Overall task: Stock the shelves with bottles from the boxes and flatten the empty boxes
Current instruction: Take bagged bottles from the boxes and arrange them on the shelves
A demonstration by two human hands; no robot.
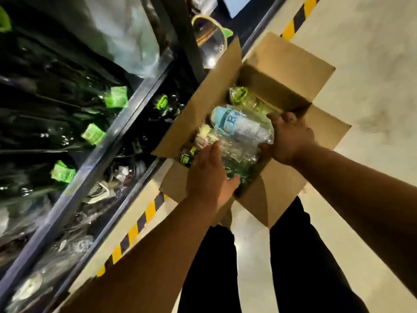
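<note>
Right hand (291, 138) curls round the base of the blue bottle (237, 123) inside the box (282, 64) at mid-frame; left hand (209, 175) lies flat, released, on the wrapped bottles (239, 152) beside it. Best lift level, clear of the flaps, toward the shelves (135, 98) at left.

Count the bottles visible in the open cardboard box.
4. A green-lidded bottle at the far end of the box; a blue-lidded bottle mid-box; a pink-lidded bottle by the left wall; a dark-lidded bottle nearest. More may lie hidden underneath.
</note>
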